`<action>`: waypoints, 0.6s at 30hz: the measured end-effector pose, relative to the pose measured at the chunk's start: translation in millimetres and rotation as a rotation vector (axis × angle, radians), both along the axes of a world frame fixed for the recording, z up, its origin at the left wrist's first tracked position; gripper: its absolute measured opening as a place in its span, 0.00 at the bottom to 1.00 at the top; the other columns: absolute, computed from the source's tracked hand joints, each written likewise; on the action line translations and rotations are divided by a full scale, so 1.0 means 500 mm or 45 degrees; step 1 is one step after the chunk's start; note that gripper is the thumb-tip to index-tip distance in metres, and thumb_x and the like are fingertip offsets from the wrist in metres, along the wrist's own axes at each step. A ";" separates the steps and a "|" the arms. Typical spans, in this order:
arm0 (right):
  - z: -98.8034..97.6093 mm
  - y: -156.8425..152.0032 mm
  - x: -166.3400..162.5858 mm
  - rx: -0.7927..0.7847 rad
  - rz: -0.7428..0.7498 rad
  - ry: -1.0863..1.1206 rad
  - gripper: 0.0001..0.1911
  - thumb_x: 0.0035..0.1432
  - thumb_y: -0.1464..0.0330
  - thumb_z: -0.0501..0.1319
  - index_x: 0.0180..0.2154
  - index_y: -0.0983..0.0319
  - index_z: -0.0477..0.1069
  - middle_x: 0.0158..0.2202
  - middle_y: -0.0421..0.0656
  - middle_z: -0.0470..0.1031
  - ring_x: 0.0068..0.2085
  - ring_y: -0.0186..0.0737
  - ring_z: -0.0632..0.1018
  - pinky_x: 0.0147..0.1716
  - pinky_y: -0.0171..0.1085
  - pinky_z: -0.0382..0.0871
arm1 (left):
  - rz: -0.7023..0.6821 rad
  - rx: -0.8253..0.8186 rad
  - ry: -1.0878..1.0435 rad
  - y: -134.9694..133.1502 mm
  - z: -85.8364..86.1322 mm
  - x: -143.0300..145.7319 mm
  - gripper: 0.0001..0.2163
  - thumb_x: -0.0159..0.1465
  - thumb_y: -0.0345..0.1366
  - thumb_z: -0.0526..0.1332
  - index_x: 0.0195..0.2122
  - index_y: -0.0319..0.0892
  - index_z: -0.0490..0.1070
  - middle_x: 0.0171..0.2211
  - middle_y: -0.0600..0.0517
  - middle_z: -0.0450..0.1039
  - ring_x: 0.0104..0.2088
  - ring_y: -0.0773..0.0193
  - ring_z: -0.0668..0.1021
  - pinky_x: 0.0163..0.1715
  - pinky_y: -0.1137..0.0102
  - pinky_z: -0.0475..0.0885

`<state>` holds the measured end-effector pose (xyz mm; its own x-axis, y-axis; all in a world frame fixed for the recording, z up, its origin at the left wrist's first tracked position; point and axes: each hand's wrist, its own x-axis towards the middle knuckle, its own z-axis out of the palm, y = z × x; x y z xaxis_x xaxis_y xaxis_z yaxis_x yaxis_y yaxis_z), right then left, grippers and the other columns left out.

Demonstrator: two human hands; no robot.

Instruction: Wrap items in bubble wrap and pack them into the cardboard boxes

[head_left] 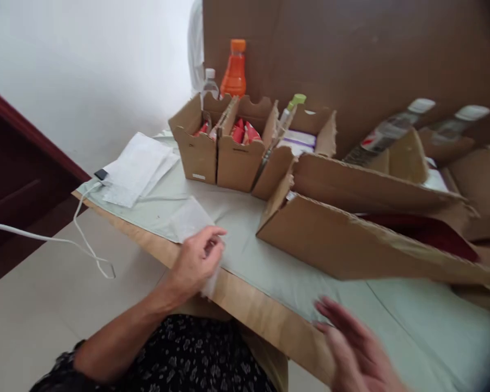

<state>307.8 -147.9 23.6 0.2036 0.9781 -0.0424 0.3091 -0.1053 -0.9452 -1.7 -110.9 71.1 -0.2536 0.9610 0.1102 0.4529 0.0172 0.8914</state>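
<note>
My left hand [196, 258] is over the table's front edge, its fingers curled on a thin translucent plastic bag [191, 216]. Part of the bag lies on the pale green cloth behind the hand, and another bit hangs below the fingers. My right hand [357, 348] is at the lower right near the same edge, slightly blurred. Its thumb and fingers are apart, with nothing between them. Left of the bag lies a loose stack of white translucent bags [136, 166].
Cardboard bins [239, 163] with red packets stand along the back, beside a long cardboard box [351, 239] at right. Behind them are an orange bottle [234, 73] and clear bottles [392, 130]. A white cable [79, 209] hangs over the table's left edge.
</note>
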 end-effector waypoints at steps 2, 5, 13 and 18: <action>0.007 -0.010 -0.042 -0.042 0.218 0.177 0.32 0.62 0.50 0.67 0.63 0.58 0.69 0.62 0.55 0.75 0.58 0.58 0.80 0.51 0.52 0.79 | -0.248 -0.131 -0.274 -0.012 -0.020 0.101 0.19 0.66 0.39 0.61 0.57 0.39 0.73 0.43 0.45 0.82 0.37 0.61 0.83 0.34 0.69 0.79; 0.004 0.008 -0.066 -0.074 0.221 0.201 0.39 0.61 0.49 0.67 0.67 0.59 0.63 0.62 0.57 0.74 0.56 0.52 0.81 0.49 0.46 0.80 | -0.605 -0.119 -0.361 -0.041 -0.036 0.191 0.24 0.65 0.38 0.65 0.62 0.39 0.70 0.51 0.42 0.80 0.45 0.58 0.83 0.43 0.65 0.82; 0.007 0.061 -0.044 0.134 0.312 -0.449 0.25 0.66 0.63 0.55 0.60 0.61 0.73 0.31 0.42 0.79 0.29 0.40 0.78 0.35 0.40 0.75 | -0.461 0.405 0.358 -0.050 -0.042 0.121 0.11 0.68 0.26 0.60 0.50 0.39 0.77 0.49 0.42 0.79 0.51 0.55 0.80 0.52 0.57 0.79; 0.018 0.087 0.053 0.217 0.212 -0.848 0.23 0.65 0.62 0.56 0.58 0.63 0.75 0.40 0.49 0.82 0.38 0.50 0.82 0.39 0.47 0.77 | -0.531 0.429 0.594 -0.033 -0.051 0.104 0.10 0.69 0.27 0.60 0.49 0.39 0.76 0.47 0.43 0.79 0.50 0.53 0.79 0.49 0.54 0.79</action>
<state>334.3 -104.4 32.5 -0.0199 0.9804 0.1958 0.8266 0.1264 -0.5485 50.1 -127.3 45.5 0.2744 0.8620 0.4262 0.6973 -0.4835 0.5291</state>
